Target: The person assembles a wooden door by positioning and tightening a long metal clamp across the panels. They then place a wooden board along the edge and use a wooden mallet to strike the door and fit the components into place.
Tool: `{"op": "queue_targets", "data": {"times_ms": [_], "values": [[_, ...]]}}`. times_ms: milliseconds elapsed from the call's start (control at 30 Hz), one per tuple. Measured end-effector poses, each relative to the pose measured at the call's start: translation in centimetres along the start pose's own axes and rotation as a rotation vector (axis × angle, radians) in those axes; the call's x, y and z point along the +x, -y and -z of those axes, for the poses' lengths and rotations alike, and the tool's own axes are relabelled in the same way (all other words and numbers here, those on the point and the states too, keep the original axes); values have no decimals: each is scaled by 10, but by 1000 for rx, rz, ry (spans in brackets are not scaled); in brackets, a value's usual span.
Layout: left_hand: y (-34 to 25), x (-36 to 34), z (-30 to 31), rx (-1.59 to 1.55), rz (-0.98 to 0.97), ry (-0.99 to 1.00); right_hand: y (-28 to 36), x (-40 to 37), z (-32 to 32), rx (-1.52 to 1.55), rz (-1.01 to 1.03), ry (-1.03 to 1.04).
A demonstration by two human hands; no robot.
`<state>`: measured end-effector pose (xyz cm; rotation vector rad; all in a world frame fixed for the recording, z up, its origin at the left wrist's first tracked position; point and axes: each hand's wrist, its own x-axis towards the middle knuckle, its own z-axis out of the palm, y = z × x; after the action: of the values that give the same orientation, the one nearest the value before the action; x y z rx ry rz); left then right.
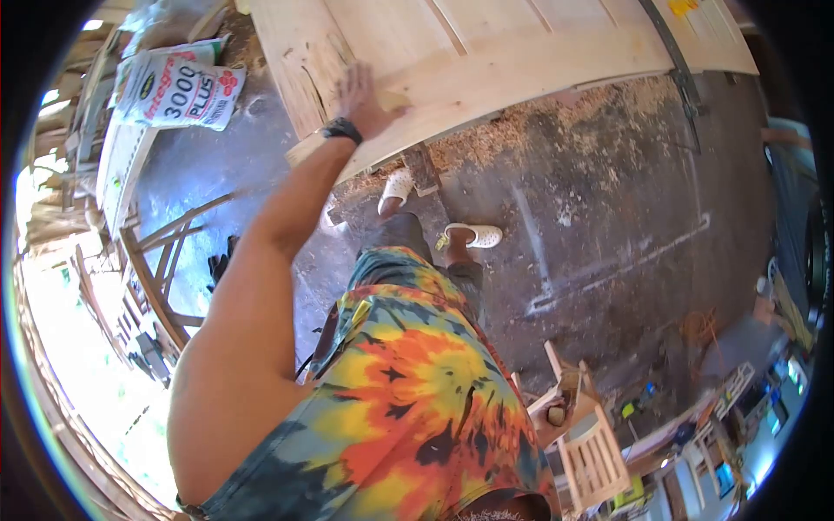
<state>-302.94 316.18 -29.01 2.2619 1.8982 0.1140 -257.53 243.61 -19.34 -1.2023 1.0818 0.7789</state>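
Observation:
My left hand (363,89) lies palm down on a large pale wooden door panel (486,52) that fills the top of the view. A black watch (341,130) is on that wrist. A small tan patch shows at the edge of the palm; I cannot tell whether something is pressed under the hand. My left arm reaches up from the lower left. My right hand is out of view. My tie-dye shirt (408,408) fills the bottom, and my feet in white clogs (473,235) stand on the floor below the panel.
Sawdust (556,130) covers the dark concrete floor under the panel's edge. A printed white sack (178,87) lies at the upper left beside a wooden trestle (161,260). Small wooden chair frames (591,443) and tools sit at the lower right. A dark strap (678,61) crosses the panel.

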Motion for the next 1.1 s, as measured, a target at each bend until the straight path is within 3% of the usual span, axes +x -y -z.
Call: {"op": "queue_targets", "data": {"times_ms": [67,100,167,367,433,467,567,633,667,700,733,767,867,1000,1067,1100], "values": [[34,9,10,51,102,119,-5,-22,6,14,68,37],[45,13,24,35,79,136,-9,-35,10,28,105,59],[64,18,56,108,-44,359,-16,-64,17,55,202,94],[97,14,56,147,-269,427,-75,-180,6,186,766,-130],[95,15,58,129,-297,410,-92,-178,-29,207,884,-158],[94,15,60,119,-283,422,-82,-160,-29,224,829,-134],[93,16,65,94,-290,437,-138,-72,-144,-67,728,-57],[96,10,64,85,-290,445,-273,-60,-290,-646,771,108],[97,9,62,67,-305,430,-353,-87,-369,-792,788,240],[101,13,61,56,-316,405,-415,-121,-429,-664,600,423],[104,10,63,65,-321,418,-448,-144,-457,-427,257,512],[101,6,66,58,-307,414,-453,-132,-455,-61,-137,493],[96,15,67,55,-295,402,-397,-126,-347,-126,-271,624],[102,15,64,57,-319,386,-330,-165,-246,86,-58,547],[101,15,65,51,-331,394,-304,-199,-224,153,269,322],[101,16,65,48,-323,395,-289,-205,-205,124,336,295]]}}
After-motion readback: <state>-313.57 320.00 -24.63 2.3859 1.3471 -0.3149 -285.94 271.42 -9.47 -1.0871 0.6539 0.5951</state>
